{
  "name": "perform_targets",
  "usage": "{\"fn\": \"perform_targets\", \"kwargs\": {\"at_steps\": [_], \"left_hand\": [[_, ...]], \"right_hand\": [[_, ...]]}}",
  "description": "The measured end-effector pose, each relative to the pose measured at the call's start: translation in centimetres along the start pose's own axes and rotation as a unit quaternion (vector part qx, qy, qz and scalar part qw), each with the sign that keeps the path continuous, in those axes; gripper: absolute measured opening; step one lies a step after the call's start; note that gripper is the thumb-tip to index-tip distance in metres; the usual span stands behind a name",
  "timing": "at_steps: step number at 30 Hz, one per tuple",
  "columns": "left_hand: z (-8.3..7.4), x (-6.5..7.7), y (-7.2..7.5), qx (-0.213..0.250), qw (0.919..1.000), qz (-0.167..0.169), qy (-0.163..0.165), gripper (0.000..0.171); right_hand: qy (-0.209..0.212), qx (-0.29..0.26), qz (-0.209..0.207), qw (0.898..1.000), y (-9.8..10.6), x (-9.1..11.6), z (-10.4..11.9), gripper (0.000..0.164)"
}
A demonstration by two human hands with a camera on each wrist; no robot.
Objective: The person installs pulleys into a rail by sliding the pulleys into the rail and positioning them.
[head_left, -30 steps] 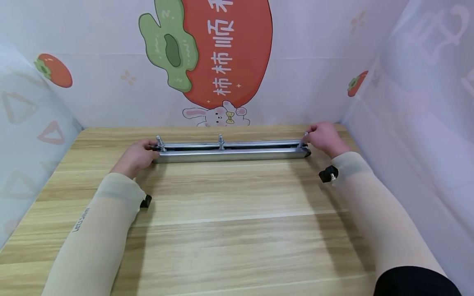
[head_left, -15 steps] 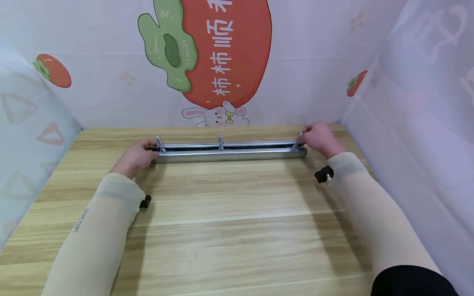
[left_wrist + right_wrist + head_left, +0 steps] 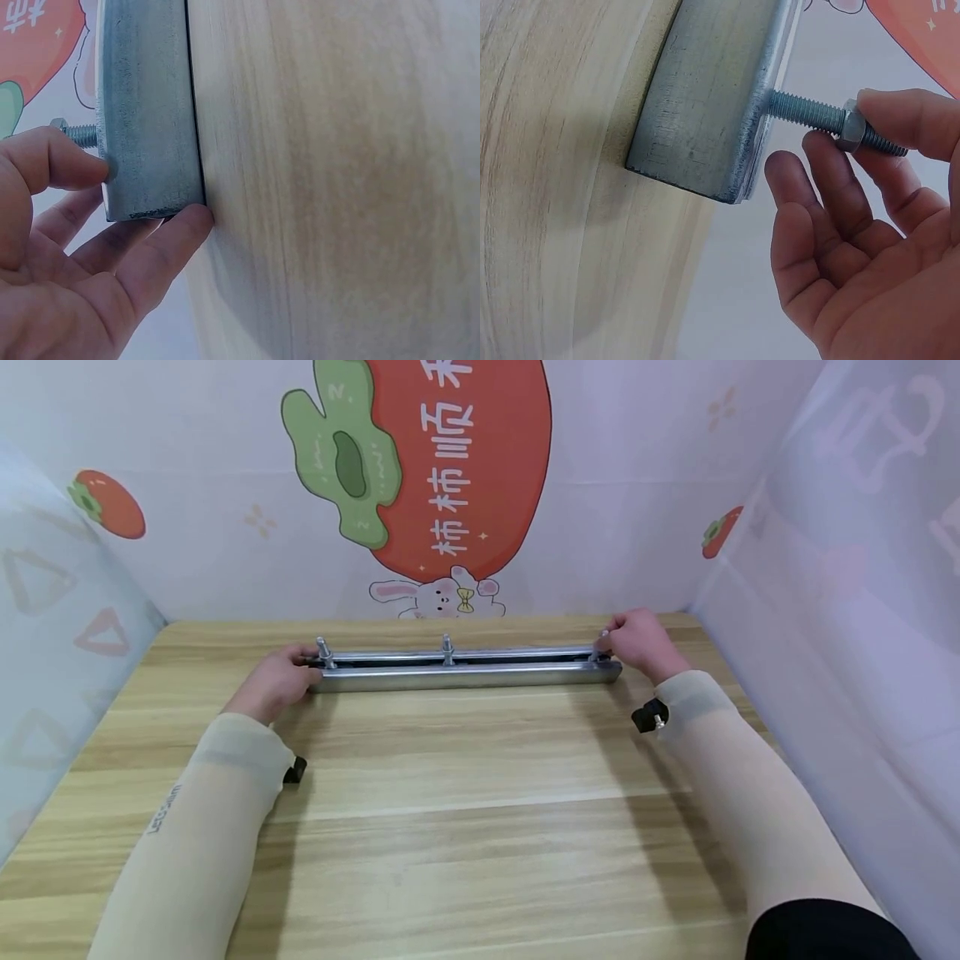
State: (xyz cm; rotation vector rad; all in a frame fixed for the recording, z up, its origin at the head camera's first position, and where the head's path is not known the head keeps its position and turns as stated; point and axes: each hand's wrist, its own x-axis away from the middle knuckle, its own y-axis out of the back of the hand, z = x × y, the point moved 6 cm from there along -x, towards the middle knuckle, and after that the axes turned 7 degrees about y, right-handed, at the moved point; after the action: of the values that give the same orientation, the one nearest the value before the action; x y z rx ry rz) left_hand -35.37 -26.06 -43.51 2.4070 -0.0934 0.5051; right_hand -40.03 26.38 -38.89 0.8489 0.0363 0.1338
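Note:
A long silver metal channel (image 3: pixel 465 677) lies across the back of the table, its slot facing up. Three threaded bolts stand in that slot: a left bolt (image 3: pixel 325 653), a middle bolt (image 3: pixel 447 649) and a right bolt (image 3: pixel 806 111) carrying a hex nut (image 3: pixel 851 129). My left hand (image 3: pixel 272 683) grips the channel's left end, thumb at the top edge and a fingertip low at the end face (image 3: pixel 154 214). My right hand (image 3: pixel 642 642) pinches the right bolt at its nut, near the channel's right end; its other fingers curl loosely below.
The wood-grain table (image 3: pixel 465 827) spreads out in front of the channel. A printed curtain (image 3: pixel 615 493) rises right behind the table's back edge, and a pale curtain (image 3: pixel 847 635) hangs close along the right side.
My right hand has shifted a little to the left, and the right bolt has moved with it along the slot. My left hand stays at the channel's left end.

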Motion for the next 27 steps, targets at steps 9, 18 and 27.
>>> {"fn": "perform_targets", "kwargs": {"at_steps": [9,18,27], "left_hand": [[0.5,-0.3,0.0,0.027,0.9996,0.004,0.006,0.052],[1.1,-0.3,-0.1,0.036,0.9992,0.002,0.015,0.05],[0.8,-0.6,-0.1,0.004,1.0,0.006,-0.002,0.059]], "right_hand": [[-0.007,-0.003,0.002,1.0,-0.6,-0.4,0.1,0.016],[-0.002,-0.007,-0.007,1.0,-1.1,-0.6,0.1,0.016],[0.002,-0.007,-0.015,1.0,-1.0,-0.3,0.0,0.017]]}}
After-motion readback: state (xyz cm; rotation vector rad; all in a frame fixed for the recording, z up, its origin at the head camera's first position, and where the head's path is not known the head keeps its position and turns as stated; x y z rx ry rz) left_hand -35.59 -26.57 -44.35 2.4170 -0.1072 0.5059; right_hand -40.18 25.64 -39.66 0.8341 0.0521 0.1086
